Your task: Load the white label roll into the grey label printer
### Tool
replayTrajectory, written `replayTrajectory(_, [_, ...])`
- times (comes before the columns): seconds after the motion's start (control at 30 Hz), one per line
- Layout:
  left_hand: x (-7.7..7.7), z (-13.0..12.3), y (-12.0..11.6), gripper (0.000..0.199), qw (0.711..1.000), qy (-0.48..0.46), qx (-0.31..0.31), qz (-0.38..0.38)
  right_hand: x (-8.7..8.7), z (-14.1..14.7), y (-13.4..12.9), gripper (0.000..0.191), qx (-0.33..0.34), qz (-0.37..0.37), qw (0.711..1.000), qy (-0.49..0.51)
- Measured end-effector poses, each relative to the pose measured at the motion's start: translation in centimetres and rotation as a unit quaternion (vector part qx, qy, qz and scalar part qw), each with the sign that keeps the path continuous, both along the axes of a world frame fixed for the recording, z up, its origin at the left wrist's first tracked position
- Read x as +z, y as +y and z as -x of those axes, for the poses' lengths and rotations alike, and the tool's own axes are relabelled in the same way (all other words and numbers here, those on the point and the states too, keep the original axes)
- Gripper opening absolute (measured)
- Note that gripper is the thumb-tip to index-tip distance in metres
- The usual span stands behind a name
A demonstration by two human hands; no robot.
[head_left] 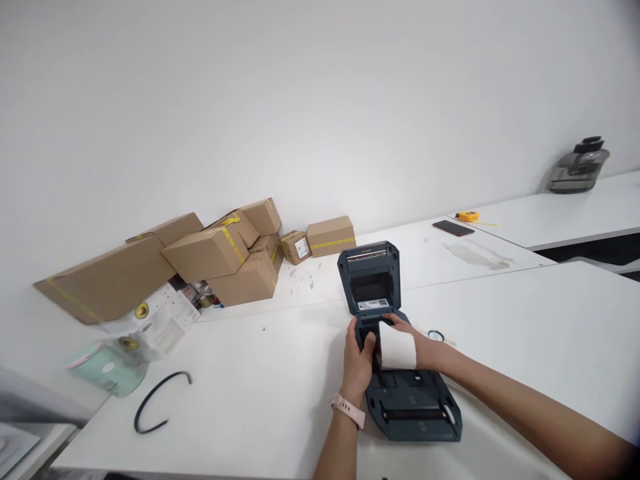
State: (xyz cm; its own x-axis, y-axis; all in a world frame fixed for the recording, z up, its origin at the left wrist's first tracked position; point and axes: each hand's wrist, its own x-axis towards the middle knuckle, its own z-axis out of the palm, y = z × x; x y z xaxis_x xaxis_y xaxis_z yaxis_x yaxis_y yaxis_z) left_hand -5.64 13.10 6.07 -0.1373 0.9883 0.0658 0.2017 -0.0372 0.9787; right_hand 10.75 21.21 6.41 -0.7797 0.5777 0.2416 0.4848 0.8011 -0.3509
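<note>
A dark label printer (pixel 415 399) stands on the white table with its lid (pixel 371 277) tipped up. Inside its bay sits a white paper roll (pixel 397 348), with a loose end curving over toward the front. My left hand (pixel 357 360) is closed around the printer's left wall, thumb bent into the bay beside the roll; a pink watch strap (pixel 349 410) circles that wrist. My right hand (pixel 407 330) reaches in from the right and grips the roll, its fingers partly hidden behind the paper.
Several cardboard boxes (pixel 205 257) are piled against the wall. A black curved strip (pixel 145 407) and a mint-green container (pixel 107 368) lie at left. Behind are a phone (pixel 453 228), a yellow tape measure (pixel 467 216) and a dark jug (pixel 580 168). A tape ring (pixel 436 335) lies right of the printer.
</note>
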Motion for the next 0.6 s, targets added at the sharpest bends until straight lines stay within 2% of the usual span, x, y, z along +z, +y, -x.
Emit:
replayTrajectory(0.23, [0.1,0.0,0.2,0.073,1.0,0.006,0.0,-0.008,0.1,0.0,-0.6,0.02,0.001,-0.016,0.999,-0.04])
replayTrajectory(0.33, [0.7,-0.1,-0.3,0.07,1.0,0.021,0.017,-0.013,0.4,-0.1,-0.8,0.018,0.006,-0.014,0.999,-0.047])
replayTrajectory(0.47, [2.1,-0.7,-3.8,0.053,0.992,0.052,0.068,-0.088,1.0,-0.4,-1.3,0.014,0.014,-0.007,0.999,-0.052])
replayTrajectory(0.53, [2.4,-1.2,-6.1,0.05,0.99,0.06,0.014,-0.129,1.6,-0.5,-1.6,0.011,0.025,-0.001,0.998,-0.06])
replayTrajectory(0.6, [2.3,-1.7,-7.9,0.058,0.987,0.077,-0.035,-0.135,2.4,-0.6,-1.9,0.011,0.039,0.01,0.997,-0.068])
